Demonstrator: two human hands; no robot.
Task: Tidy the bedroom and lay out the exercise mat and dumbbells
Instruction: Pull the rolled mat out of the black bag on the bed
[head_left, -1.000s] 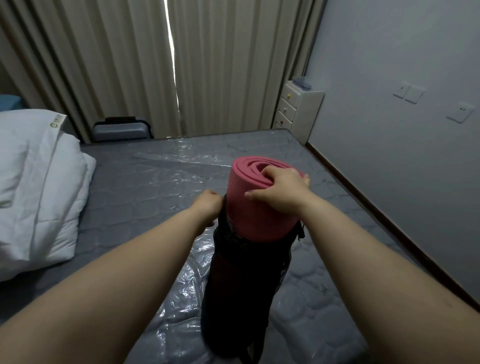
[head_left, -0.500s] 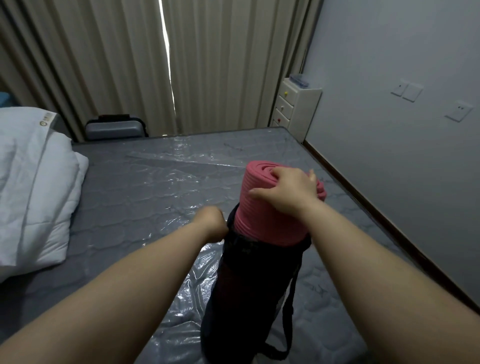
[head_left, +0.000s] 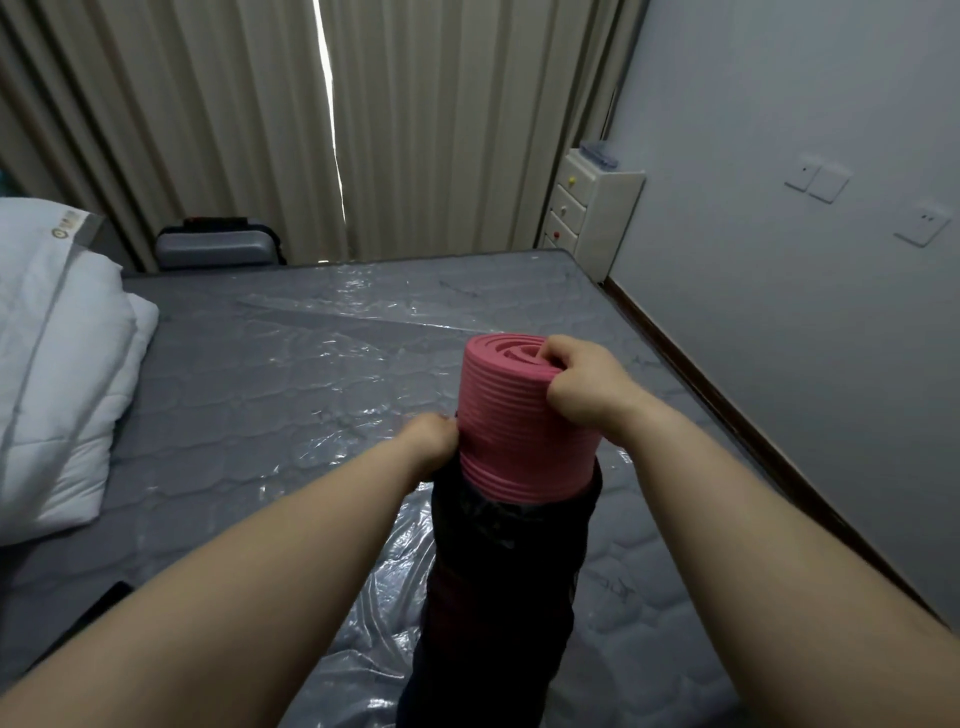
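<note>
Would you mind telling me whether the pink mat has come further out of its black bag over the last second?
Yes. The pink mat has slid upward out of the black bag; more ribbed pink shows above the bag's rim.

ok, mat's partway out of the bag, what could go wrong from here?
1. The right hand pinches only the outer layers at the top edge of the pink mat; the roll may telescope or unwind rather than slide out.
2. The left hand holds only the rim of the black bag; if that grip slips, the bag likely rises with the mat.
3. Bag stands on the plastic film covering the mattress, so its base could skid.
</note>
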